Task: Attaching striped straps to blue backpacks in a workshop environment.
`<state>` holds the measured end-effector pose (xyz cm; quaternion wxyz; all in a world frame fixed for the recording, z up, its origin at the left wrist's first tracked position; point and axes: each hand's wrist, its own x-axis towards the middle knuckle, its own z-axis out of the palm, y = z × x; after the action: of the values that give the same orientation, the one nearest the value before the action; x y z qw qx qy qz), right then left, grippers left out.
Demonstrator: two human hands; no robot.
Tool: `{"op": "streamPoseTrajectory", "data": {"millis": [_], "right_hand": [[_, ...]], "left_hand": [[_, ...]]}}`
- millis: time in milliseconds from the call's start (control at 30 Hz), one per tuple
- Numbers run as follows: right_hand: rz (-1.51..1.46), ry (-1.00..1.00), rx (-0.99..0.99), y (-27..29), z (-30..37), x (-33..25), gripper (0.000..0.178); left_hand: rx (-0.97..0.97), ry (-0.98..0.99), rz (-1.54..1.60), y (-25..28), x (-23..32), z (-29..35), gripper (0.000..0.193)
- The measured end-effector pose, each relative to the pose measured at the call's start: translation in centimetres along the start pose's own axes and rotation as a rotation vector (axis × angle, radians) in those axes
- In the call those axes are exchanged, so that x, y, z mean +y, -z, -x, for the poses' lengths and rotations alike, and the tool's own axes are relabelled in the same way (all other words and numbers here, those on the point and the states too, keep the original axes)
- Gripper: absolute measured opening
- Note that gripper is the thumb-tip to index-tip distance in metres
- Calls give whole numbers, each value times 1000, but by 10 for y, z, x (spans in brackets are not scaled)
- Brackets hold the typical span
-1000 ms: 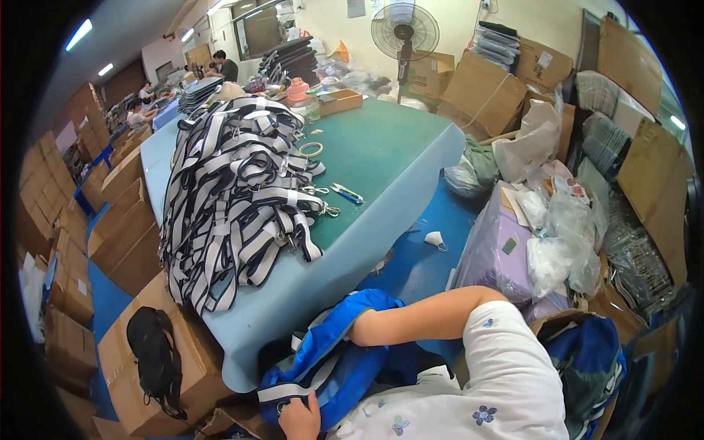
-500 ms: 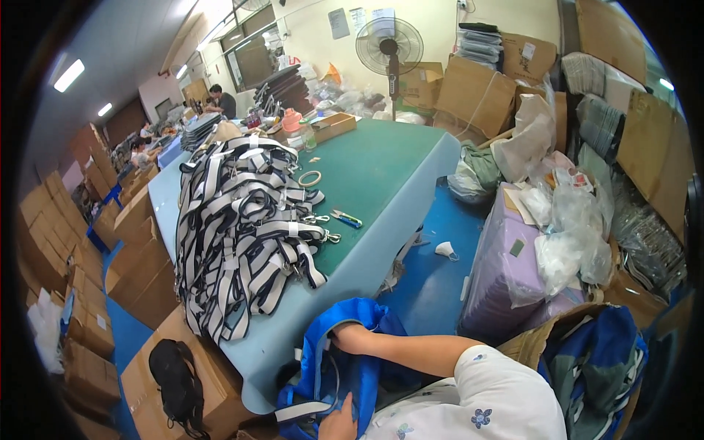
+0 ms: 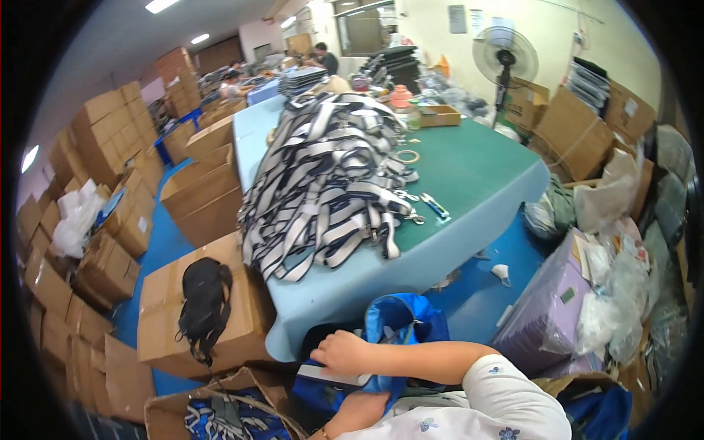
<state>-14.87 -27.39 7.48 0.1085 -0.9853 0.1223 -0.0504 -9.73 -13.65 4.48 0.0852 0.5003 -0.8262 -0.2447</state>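
Note:
In my lap is a blue bag (image 3: 396,314) with its mouth turned up, and a white-and-dark striped strap (image 3: 334,375) runs along its left side. Reaching across the bag, my right hand (image 3: 343,353) is closed with its fingers curled down at the strap. Lower down, my left hand (image 3: 361,409) lies against the blue fabric, its fingertips partly hidden by the folds; it appears to grip the bag. A big heap of striped straps (image 3: 323,183) with metal hooks covers the near left of the green-topped table (image 3: 469,161).
Thread snips (image 3: 434,205) and a tape roll (image 3: 408,156) lie beside the heap. A black bag (image 3: 205,304) rests on a carton (image 3: 158,315) at left. An open carton (image 3: 165,411) of blue goods stands lower left. Purple wrapped stacks (image 3: 543,301) stand at right.
My right hand has come out of the bag's mouth and moved left to the strap. My left hand now lies flatter, below it. The view has swung left, bringing the lower-left carton into sight.

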Motion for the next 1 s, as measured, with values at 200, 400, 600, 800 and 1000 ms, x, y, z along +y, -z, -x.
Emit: {"op": "streamPoseTrajectory", "data": {"millis": [200,400,600,800,1000], "right_hand": [[-336,84,-313,-43,-61,-12,48],[-981,182,91,-41,-55,-5,25],[-1678,-76,-31,-10,30,39,33],[-1624,-140,-455,-50,94,50,29],[-1249,-109,-436,-48,106,35,25]], "left_hand": [[49,-127,129,-2,8,5,20],[146,-3,54,-15,0,15,20],[479,264,576,-9,-17,37,27],[680,351,1066,-29,-47,37,58],[565,327,1264,-28,-42,25,68]]}}
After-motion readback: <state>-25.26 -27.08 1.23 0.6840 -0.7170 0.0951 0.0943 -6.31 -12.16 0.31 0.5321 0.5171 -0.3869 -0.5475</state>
